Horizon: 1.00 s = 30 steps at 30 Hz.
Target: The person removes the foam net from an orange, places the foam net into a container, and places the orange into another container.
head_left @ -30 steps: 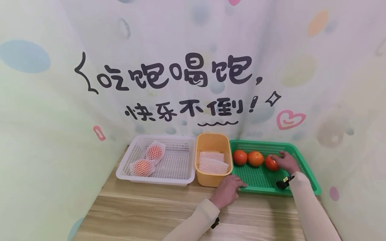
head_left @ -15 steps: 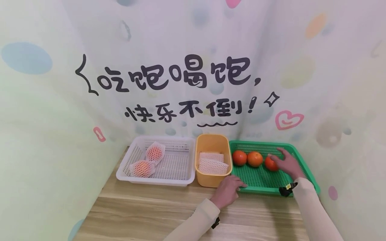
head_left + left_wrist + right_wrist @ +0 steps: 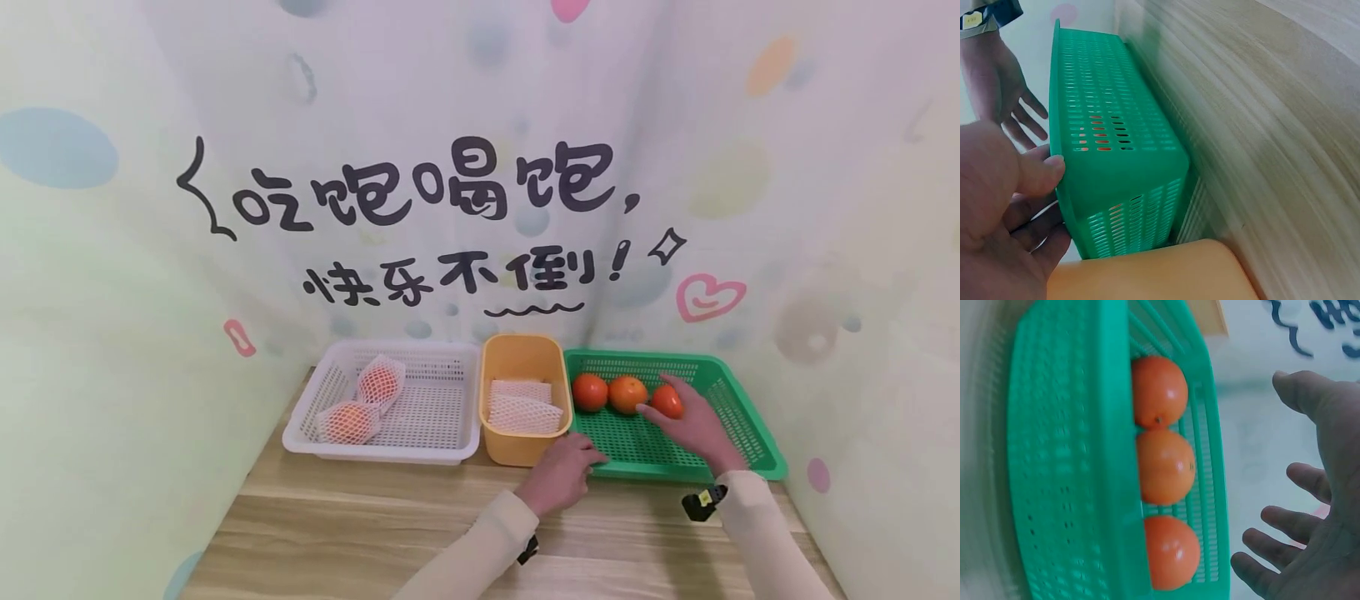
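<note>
Three tomatoes lie in a row along the far side of the green basket [image 3: 622, 458]: the left tomato [image 3: 590, 392], the middle tomato [image 3: 627, 394] and the right tomato [image 3: 667, 402]. My left hand [image 3: 558, 473] holds the basket's rim at its near left corner; the left wrist view shows the thumb on the outside and the fingers behind the rim. Above the basket is my right hand [image 3: 693, 425], fingers spread and holding nothing. In the head view it partly covers the right tomato; the right wrist view shows the hand [image 3: 1316, 506] apart from all three.
A yellow bin [image 3: 525, 450] with white foam net sleeves [image 3: 525, 414] stands against the basket's left side. Left of it, a white basket [image 3: 442, 454] holds two net-wrapped fruits [image 3: 350, 422]. All stand on a wooden table [image 3: 352, 517] before a printed curtain [image 3: 420, 83].
My right hand has come away from the right tomato, fingers spreading, and shifted left and nearer. The left hand stays at the basket's rim. The head view has turned slightly.
</note>
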Motion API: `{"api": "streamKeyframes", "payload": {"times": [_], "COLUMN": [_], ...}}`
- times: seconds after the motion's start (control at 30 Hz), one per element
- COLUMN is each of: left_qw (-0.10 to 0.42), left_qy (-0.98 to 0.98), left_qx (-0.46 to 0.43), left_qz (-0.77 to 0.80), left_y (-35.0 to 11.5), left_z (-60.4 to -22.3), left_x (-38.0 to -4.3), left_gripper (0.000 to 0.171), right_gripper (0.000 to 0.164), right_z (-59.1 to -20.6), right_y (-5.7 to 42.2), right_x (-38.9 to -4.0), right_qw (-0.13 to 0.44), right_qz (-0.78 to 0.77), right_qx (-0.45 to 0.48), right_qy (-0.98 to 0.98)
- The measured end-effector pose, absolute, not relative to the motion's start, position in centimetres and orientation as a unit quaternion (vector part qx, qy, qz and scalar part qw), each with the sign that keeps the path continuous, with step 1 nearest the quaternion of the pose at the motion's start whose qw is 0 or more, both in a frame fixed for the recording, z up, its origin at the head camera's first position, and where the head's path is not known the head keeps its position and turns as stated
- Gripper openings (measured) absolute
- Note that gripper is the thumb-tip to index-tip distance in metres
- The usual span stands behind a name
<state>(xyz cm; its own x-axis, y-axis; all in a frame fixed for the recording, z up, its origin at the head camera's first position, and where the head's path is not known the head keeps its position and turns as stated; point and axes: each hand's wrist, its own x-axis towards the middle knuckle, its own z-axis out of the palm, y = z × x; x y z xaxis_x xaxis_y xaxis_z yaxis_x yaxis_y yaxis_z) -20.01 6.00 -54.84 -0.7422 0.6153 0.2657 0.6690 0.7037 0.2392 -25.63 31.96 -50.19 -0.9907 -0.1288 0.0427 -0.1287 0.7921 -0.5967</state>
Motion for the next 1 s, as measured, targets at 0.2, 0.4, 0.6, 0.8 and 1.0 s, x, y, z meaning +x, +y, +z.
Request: {"api": "streamKeyframes", "payload": {"times": [0.2, 0.4, 0.6, 0.8, 1.0], "left_qw": [0.076, 0.082, 0.105, 0.131, 0.137], "left_qy": [-0.915, -0.896, -0.891, -0.902, -0.905], "left_qx": [-0.35, -0.359, -0.361, -0.337, -0.307], "left_qz": [-0.187, -0.249, -0.255, -0.235, -0.261], "left_y": [5.2, 3.6, 1.8, -0.3, -3.1], "left_z": [-53.9, -52.4, -50.9, -48.9, -47.9], "left_x": [-19.7, -19.3, -19.2, -19.4, -20.5], "left_gripper": [0.029, 0.036, 0.044, 0.046, 0.045], "right_gripper": [0.083, 0.081, 0.072, 0.062, 0.038], "right_z": [-50.7, -50.8, -51.5, -52.4, -53.0], "right_y": [29.9, 27.6, 25.2, 23.2, 22.2], "right_x": [-24.2, -22.7, -21.0, -20.3, -20.1], "right_qw": [-0.03, -0.025, -0.014, 0.027, 0.006], "right_qz": [-0.3, -0.285, -0.276, -0.285, -0.263], "right_qx": [-0.127, -0.138, -0.164, -0.184, -0.196], "right_qy": [0.945, 0.948, 0.947, 0.94, 0.945]}}
